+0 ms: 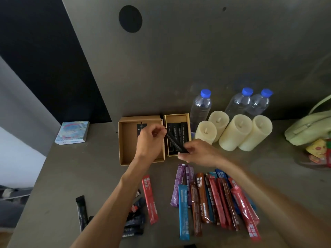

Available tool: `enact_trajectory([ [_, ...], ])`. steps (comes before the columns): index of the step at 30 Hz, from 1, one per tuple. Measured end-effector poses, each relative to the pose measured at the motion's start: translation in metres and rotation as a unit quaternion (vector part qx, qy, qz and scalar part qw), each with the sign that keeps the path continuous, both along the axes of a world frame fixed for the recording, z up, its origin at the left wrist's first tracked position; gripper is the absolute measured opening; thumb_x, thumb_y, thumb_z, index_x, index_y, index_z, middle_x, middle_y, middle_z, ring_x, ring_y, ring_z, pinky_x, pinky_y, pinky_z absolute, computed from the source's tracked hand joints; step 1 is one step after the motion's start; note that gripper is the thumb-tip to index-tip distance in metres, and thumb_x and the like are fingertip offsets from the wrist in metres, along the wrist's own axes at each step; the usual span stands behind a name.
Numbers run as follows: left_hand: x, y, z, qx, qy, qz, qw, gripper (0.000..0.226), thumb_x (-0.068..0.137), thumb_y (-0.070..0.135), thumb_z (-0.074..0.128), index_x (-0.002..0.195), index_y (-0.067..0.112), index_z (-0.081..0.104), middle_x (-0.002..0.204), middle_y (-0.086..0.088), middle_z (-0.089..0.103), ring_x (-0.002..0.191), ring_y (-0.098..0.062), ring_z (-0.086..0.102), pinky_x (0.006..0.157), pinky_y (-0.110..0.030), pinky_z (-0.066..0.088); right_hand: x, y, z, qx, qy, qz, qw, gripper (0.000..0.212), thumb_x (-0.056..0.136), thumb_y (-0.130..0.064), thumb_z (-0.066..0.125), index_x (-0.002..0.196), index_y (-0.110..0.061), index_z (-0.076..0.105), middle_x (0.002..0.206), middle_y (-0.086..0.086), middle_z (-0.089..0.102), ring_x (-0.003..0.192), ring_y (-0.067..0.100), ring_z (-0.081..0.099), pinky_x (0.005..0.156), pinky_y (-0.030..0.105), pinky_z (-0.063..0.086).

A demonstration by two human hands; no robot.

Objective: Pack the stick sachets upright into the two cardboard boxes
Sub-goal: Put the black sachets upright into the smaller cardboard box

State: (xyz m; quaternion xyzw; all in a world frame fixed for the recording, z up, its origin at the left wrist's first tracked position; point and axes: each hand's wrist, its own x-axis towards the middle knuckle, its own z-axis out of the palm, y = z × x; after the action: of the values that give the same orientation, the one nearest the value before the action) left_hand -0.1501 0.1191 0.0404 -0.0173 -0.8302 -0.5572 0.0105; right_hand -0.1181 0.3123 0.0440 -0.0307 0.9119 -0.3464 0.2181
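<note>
Bench (75,167): grey-brown, matte top.
Wall (197,51): grey panel with round dark hole (130,18).
Light: dim.

Two boxes (123,140), four candles (234,131), three bottles (200,106)

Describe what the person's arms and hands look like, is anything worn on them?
Both forearms are bare up to the frame edge: no sleeves show. The left hand and right hand wear no gloves, and no watch, bracelet or ring is visible. Motion blur softens the right arm, so small details there cannot be ruled out.
</note>
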Motion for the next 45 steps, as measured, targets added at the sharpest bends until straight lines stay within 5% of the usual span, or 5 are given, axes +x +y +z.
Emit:
enact_trajectory([
  [14,-0.064,0.039,0.005,-0.312,0.135,-0.113,0.934,0.012,0.099,0.018,0.054,0.103,0.019,0.065,0.098,0.003,0.066,0.086,-0.013,0.063,0.071,-0.03,0.051,0.004,0.012,-0.047,0.083,0.097,-0.079,0.989,0.027,0.099,-0.023,0.06,0.123,-0.014,0.07,0.116,0.006,0.073,0.102,0.019,0.07,0.092,0.032,0.056],
  [26,-0.054,0.042,-0.014,-0.443,0.147,-0.158,0.87,0.035,0.097,0.028,0.058,0.131,0.021,0.055,0.13,0.001,0.055,0.105,-0.023,0.064,0.079,-0.039,0.054,0.0,0.017,-0.054,0.074,0.099,-0.072,0.99,0.018,0.098,-0.016,0.061,0.106,-0.011,0.077,0.104,0.005,0.076,0.092,0.017,0.071,0.088,0.036,0.059],
  [35,-0.051,0.036,-0.015,-0.453,0.15,-0.176,0.861,0.043,0.097,0.027,0.057,0.138,0.022,0.049,0.14,0.001,0.049,0.112,-0.023,0.062,0.083,-0.04,0.054,-0.003,0.017,-0.055,0.079,0.101,-0.06,0.99,0.018,0.098,-0.02,0.061,0.104,-0.013,0.077,0.102,0.003,0.076,0.091,0.014,0.071,0.086,0.032,0.059],
  [39,-0.044,0.022,-0.004,-0.345,0.114,-0.191,0.912,0.039,0.099,0.02,0.051,0.138,0.021,0.048,0.14,0.001,0.046,0.118,-0.018,0.056,0.09,-0.037,0.056,-0.001,0.012,-0.049,0.073,0.129,-0.076,0.986,0.015,0.096,-0.022,0.064,0.104,-0.016,0.076,0.102,-0.002,0.075,0.091,0.011,0.07,0.085,0.031,0.059],
  [45,0.01,-0.069,-0.01,-0.314,0.009,-0.123,0.941,0.009,0.096,0.022,0.059,0.099,0.028,0.064,0.095,0.011,0.064,0.085,-0.002,0.062,0.073,-0.019,0.05,0.004,-0.038,-0.037,-0.027,0.113,-0.01,0.993,0.008,0.094,-0.021,0.067,0.091,-0.02,0.074,0.09,-0.012,0.072,0.083,-0.001,0.066,0.075,0.013,0.05],
])
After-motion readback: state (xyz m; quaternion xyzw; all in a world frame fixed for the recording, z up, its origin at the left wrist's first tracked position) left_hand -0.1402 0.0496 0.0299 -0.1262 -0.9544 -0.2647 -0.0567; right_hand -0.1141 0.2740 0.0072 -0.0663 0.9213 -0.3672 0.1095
